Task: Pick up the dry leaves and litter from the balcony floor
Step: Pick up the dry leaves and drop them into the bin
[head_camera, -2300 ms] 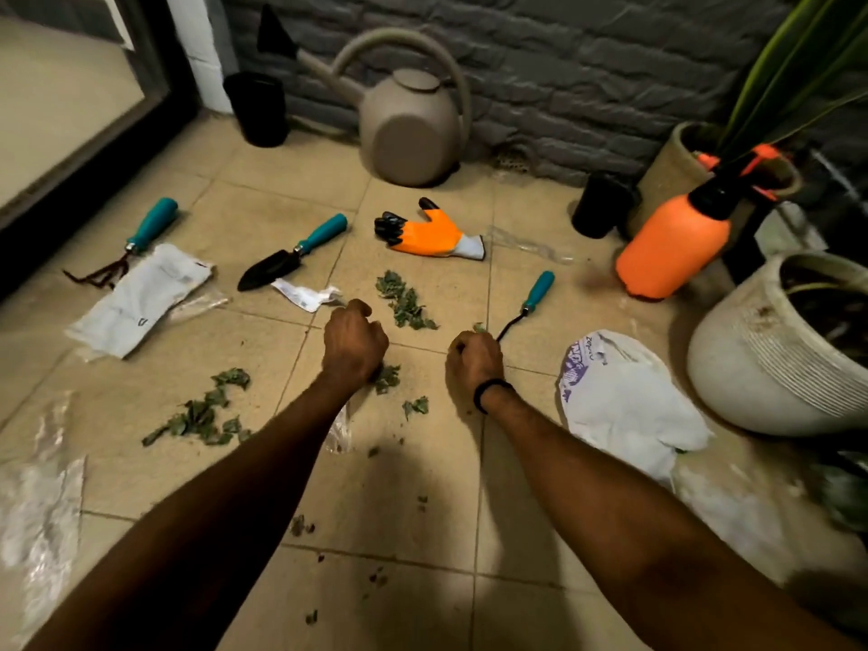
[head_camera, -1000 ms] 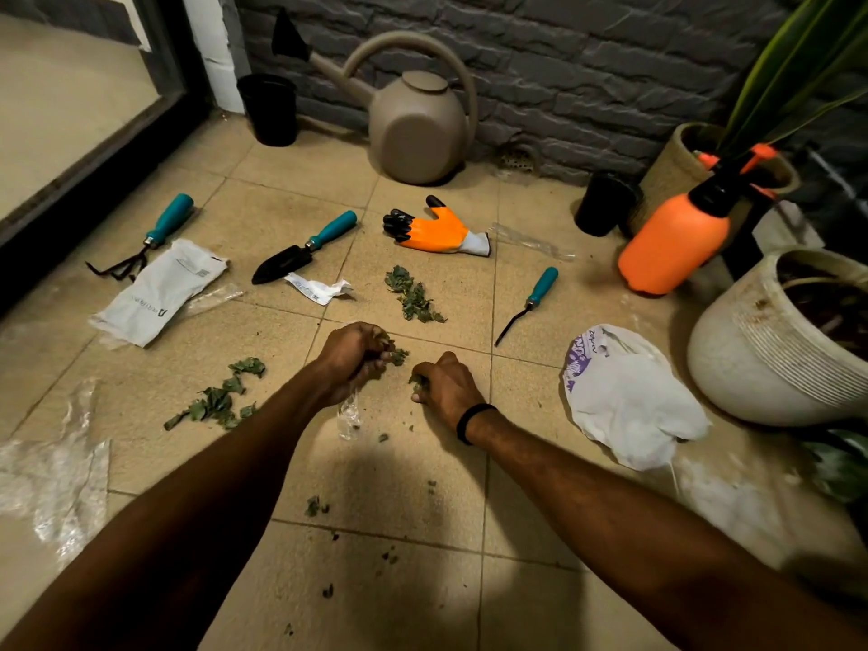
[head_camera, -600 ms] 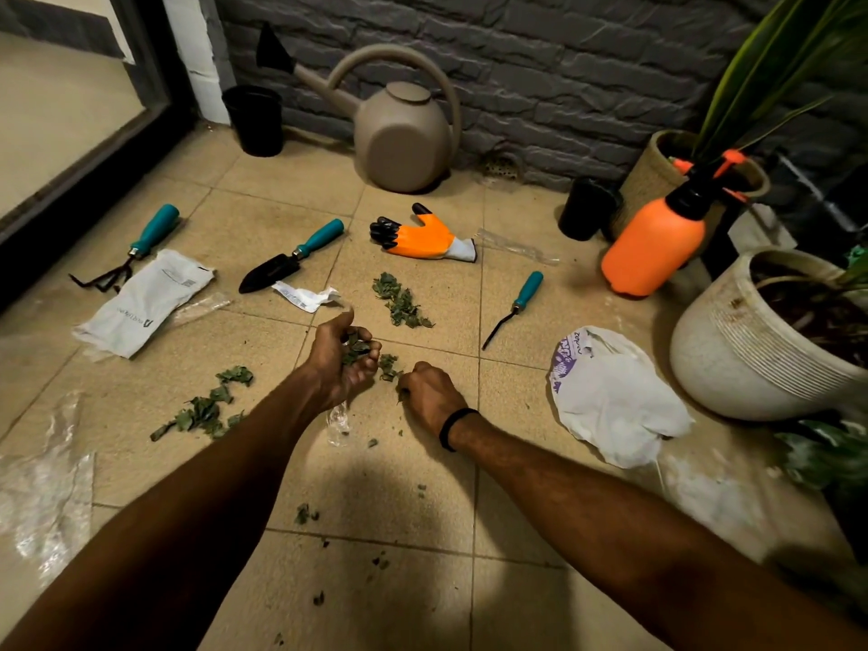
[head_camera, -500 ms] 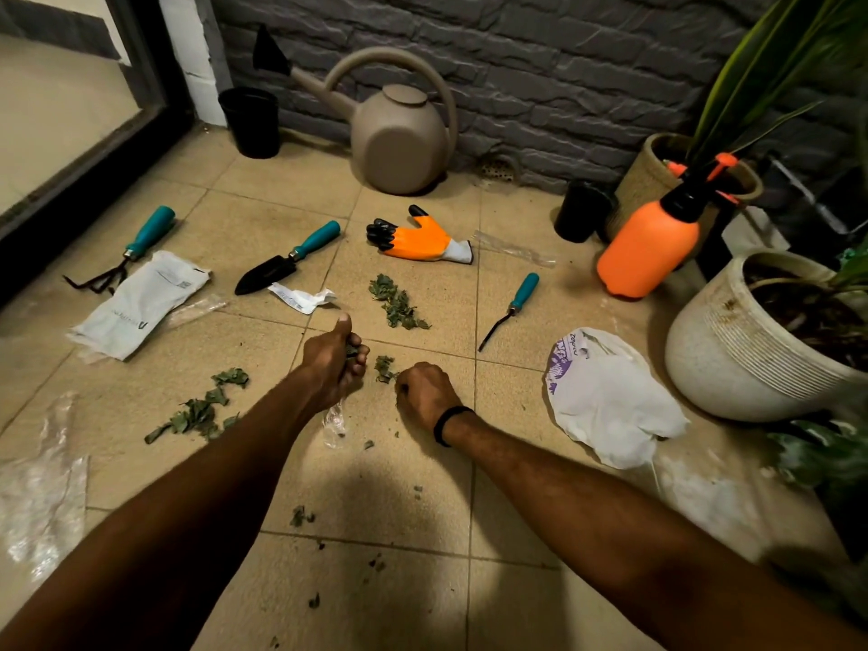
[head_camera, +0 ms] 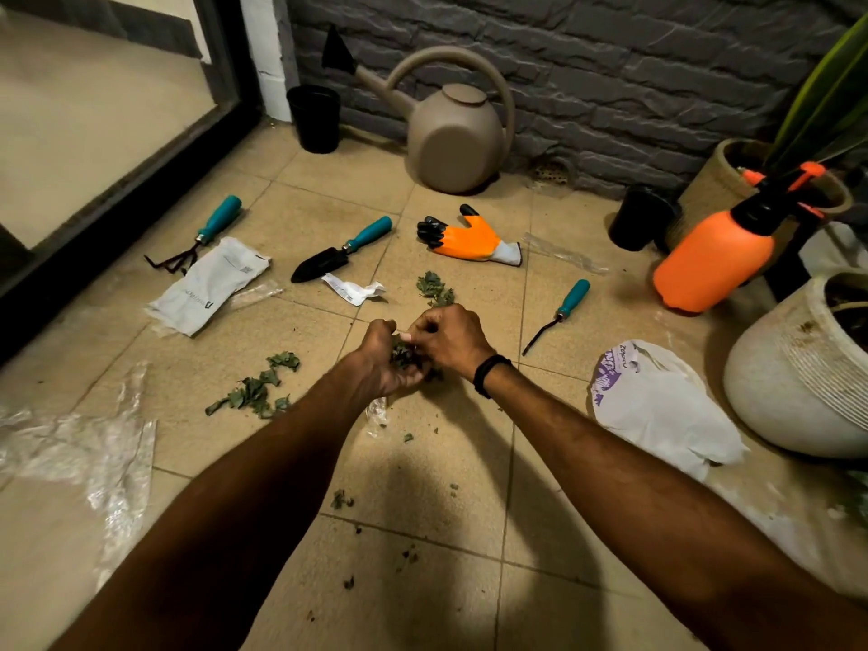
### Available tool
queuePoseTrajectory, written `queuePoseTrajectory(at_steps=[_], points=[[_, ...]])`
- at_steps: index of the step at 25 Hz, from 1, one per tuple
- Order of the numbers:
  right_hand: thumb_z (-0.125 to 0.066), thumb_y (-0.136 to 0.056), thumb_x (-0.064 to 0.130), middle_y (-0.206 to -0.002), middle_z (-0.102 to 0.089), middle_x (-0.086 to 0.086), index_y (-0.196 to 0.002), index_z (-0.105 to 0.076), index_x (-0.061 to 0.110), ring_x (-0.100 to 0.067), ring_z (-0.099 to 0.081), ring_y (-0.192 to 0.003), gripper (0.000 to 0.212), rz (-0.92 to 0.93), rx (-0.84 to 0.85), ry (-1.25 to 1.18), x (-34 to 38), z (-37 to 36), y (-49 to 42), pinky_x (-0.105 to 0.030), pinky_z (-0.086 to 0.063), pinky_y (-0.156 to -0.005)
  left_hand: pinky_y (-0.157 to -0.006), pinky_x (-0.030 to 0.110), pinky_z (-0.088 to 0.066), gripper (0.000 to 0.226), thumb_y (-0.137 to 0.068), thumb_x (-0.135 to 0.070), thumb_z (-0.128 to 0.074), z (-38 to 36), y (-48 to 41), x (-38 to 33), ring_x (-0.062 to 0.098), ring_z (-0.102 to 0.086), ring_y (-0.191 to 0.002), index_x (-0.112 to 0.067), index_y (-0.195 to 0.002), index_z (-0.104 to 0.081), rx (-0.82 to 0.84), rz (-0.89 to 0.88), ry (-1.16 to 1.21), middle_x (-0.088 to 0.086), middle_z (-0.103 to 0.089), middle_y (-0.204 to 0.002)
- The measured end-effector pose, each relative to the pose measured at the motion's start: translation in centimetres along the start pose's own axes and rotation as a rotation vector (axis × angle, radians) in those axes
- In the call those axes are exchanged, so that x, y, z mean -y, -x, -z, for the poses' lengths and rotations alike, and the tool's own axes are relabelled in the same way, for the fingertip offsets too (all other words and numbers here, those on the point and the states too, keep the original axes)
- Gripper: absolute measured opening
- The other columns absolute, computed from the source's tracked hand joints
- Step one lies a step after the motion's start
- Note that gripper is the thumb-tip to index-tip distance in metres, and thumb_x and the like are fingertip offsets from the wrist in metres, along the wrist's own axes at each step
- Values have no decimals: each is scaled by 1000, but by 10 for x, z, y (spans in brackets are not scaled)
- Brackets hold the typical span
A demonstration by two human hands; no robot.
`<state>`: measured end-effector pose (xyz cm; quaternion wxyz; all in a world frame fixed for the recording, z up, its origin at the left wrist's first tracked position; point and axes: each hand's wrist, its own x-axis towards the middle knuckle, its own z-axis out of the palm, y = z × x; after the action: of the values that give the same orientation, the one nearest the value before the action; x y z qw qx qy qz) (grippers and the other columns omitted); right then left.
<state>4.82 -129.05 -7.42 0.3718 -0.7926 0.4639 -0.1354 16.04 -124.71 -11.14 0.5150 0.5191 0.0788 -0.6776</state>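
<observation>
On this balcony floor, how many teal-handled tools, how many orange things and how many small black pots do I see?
Teal-handled tools: 3, rake, trowel, weeder
Orange things: 2, glove, sprayer
Small black pots: 2, left pot, right pot
Total: 7

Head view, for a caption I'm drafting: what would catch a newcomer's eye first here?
At centre, the left hand and right hand meet, both holding a clump of dry leaves. The orange sprayer at the right and the orange glove beyond the hands stand out brightest. A beige watering can sits against the grey brick wall.
</observation>
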Motion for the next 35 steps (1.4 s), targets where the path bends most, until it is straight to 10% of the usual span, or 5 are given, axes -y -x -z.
queuePoseTrajectory(at_steps=[10,20,26,29,35], points=[[-62,-92,28,-138,-47,-14,-141,-47,20,-30,-48,-124,51,-91,184,372,-64,-14,-7,-32,-40,-103,-42,17,-24,39,-103,-30,-43,25,-12,-18,14,-34,-42,-12,-69,-54,-340,-387,-378,3,-47,-59],[-51,-95,12,-101,-60,-11,-97,-72,8,-29,-57,-97,22,139,93,615,-75,-51,-6,-35,-48,-84,-41,16,-46,40,-107,-36,-37,44,2,-27,14,-49,-54,-17,-74,-50,-160,-156,-61,2,-53,-69],[-76,-80,14,-84,-74,-5,-87,-75,8,-20,-70,-84,10,-395,31,-191,-40,-26,-19,-31,-59,-77,-61,26,-54,36,-104,-31,-35,53,7,-25,18,-53,-66,-13,-79,-54,-115,-59,87,6,-56,-72],[-74,-82,5,-95,-72,-11,-100,-70,1,-19,-70,-88,19,-269,217,-557,2,-22,-19,-30,-59,-81,-72,34,-53,35,-101,-32,-31,55,9,-24,24,-57,-76,-9,-96,-56,-91,-56,64,12,-59,-85],[-75,-82,23,-102,-74,3,-103,-76,18,-9,-67,-93,21,192,198,279,56,-40,-26,-26,-52,-90,-74,34,-54,36,-96,-32,-32,65,17,-25,24,-56,-83,-6,-96,-55,-1,-11,98,14,-58,-86]])
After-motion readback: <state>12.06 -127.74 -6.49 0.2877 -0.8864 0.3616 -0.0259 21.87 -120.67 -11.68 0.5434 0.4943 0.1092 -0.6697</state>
